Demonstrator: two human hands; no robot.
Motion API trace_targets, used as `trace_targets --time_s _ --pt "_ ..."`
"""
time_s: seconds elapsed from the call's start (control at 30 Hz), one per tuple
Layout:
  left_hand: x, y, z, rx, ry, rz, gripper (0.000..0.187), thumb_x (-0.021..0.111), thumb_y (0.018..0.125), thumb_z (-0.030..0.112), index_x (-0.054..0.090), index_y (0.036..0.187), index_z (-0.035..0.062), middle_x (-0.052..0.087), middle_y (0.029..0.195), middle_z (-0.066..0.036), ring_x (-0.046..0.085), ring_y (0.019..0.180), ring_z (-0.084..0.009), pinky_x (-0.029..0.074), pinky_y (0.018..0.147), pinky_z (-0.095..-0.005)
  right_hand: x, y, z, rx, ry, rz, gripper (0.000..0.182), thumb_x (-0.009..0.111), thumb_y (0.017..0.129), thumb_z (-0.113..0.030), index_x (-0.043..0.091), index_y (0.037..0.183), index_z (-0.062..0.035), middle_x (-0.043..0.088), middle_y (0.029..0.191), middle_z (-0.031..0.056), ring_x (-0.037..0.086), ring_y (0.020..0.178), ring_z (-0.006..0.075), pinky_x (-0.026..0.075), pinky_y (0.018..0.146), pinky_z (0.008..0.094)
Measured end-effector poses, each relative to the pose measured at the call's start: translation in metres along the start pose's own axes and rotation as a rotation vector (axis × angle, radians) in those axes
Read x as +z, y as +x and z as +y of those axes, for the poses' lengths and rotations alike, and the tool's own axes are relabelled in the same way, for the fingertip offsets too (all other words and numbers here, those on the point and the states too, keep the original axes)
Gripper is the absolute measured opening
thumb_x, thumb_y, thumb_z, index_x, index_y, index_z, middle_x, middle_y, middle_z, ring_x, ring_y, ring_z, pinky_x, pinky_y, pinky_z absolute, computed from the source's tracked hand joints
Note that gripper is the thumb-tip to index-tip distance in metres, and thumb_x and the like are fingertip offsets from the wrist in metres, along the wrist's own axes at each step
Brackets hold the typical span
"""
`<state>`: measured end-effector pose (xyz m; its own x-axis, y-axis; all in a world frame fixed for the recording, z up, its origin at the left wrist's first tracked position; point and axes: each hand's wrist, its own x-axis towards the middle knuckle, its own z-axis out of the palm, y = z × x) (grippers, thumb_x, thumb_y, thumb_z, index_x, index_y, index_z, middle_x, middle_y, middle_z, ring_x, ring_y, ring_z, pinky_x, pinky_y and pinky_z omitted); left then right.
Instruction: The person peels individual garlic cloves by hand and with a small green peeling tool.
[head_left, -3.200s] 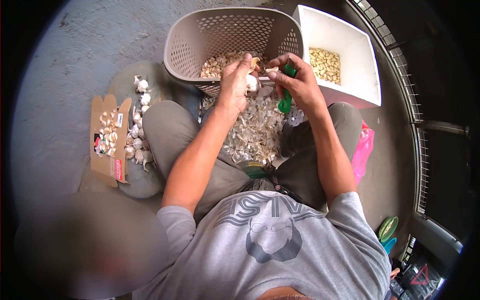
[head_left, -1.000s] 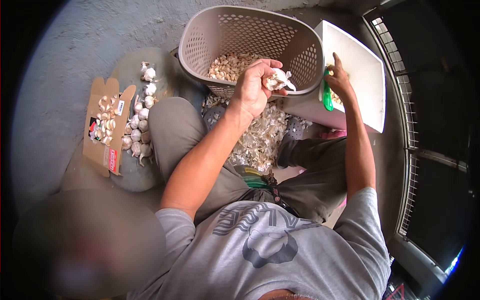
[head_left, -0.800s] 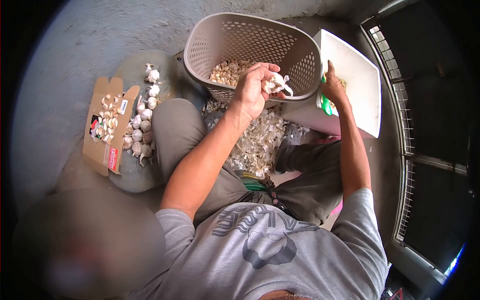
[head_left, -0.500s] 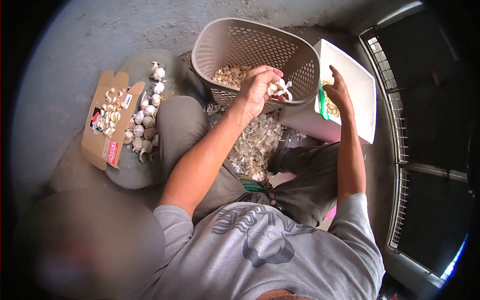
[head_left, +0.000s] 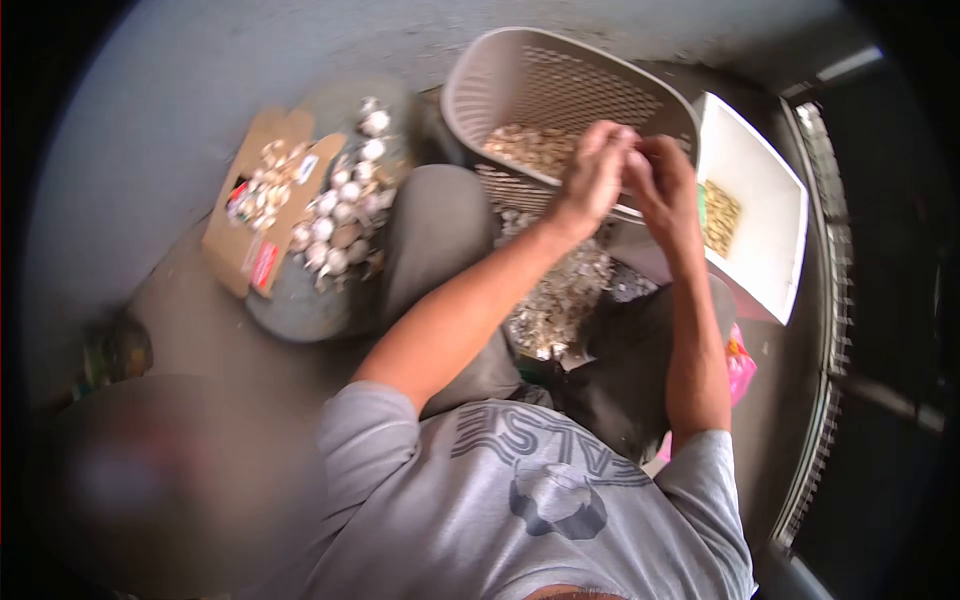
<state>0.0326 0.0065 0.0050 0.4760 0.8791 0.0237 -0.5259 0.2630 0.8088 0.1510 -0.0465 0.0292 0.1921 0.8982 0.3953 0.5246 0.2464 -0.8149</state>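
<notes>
My left hand and my right hand meet above the front rim of the brown perforated basket, fingers curled and touching. A garlic bulb showed in my left hand a moment ago; now the curled fingers and motion blur hide it. What my right fingers grip is hidden too. Loose garlic cloves lie in the basket behind my hands. Right of them, a tilted white container holds pale pieces that look like peeled cloves. Below my wrists spreads a heap of papery garlic skins.
To my left, whole garlic bulbs sit on a grey rounded surface. A cardboard piece beside them carries separated cloves. A pink bag lies by my right leg. A barred metal frame runs along the right side.
My right hand has come left from the white container to meet my left hand over the basket rim. The whole view has shifted, and the garlic bulb is now covered by my fingers.
</notes>
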Motion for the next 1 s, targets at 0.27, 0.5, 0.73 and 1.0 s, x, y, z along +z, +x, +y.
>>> trace_targets --time_s 0.27,0.5,0.73,1.0 --pt "0.009 0.0 0.005 -0.023 0.162 -0.077 0.038 0.054 0.105 0.038 0.056 0.09 0.0038 0.055 0.066 -0.003 0.053 0.045 -0.0119 0.043 0.037 -0.0269 -0.019 -0.001 -0.016 0.046 -0.139 0.013 0.011 0.062 0.103 -0.011 0.068 0.109 -0.0041 0.066 0.082 0.0014 0.058 0.069 0.0056 0.048 0.059 0.0257" --pt "0.02 -0.011 0.03 0.117 0.305 -0.045 0.044 0.049 0.108 0.039 0.055 0.092 -0.001 0.058 0.053 -0.008 0.057 0.038 -0.0199 0.046 0.036 -0.0331 -0.006 -0.006 -0.009 0.51 0.4 -0.026 0.041 0.049 0.109 -0.043 0.064 0.105 -0.0057 0.056 0.069 0.0 0.05 0.049 0.0095 0.039 0.042 0.0248" --pt "0.019 -0.004 0.008 0.47 0.741 0.052 0.043 0.05 0.108 0.038 0.06 0.095 -0.0009 0.065 0.082 -0.019 0.066 0.079 -0.0357 0.051 0.073 -0.0462 0.007 -0.007 0.016 0.631 0.709 0.156 0.028 0.058 0.106 -0.038 0.063 0.104 -0.0112 0.053 0.063 -0.0041 0.042 0.042 0.0049 0.033 0.036 0.0225" --pt "0.006 0.021 -0.014 0.183 0.205 0.165 0.043 0.049 0.109 0.037 0.059 0.093 -0.0016 0.06 0.076 -0.005 0.059 0.07 -0.013 0.051 0.062 -0.0301 0.03 -0.006 0.003 0.237 0.321 0.193 0.022 0.063 0.105 -0.021 0.058 0.114 -0.0011 0.063 0.088 0.0 0.057 0.074 0.0047 0.047 0.061 0.0204"
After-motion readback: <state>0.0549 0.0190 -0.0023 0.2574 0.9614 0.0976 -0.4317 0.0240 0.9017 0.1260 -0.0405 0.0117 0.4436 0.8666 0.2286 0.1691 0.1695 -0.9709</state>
